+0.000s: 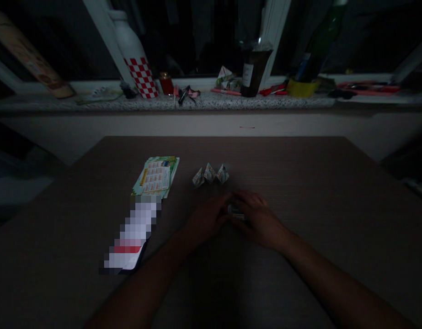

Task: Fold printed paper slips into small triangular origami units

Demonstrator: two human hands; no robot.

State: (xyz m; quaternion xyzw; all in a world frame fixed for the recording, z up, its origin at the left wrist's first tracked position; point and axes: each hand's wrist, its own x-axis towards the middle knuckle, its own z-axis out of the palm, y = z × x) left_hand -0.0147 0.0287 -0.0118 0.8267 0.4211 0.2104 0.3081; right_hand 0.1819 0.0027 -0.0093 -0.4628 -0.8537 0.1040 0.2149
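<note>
My left hand [209, 218] and my right hand [260, 219] meet over a small folded paper [236, 211] on the table. The fingers of both hands are bent in and close on its edges, covering most of it. Dim light blurs the fingertips. Just beyond my hands stand three small folded paper shapes with pointed tips: a left one [198, 178], a middle one [210, 173] and a right one [222, 174]. A stack of printed paper slips [156, 177] lies to the left.
Below the stack lies a phone [131, 237] with a lit, pixelated screen, near my left forearm. The windowsill [211, 104] behind the table [300, 169] carries a red-checked white bottle [138, 64], a dark cup [253, 73], a green bottle [322, 41] and small items.
</note>
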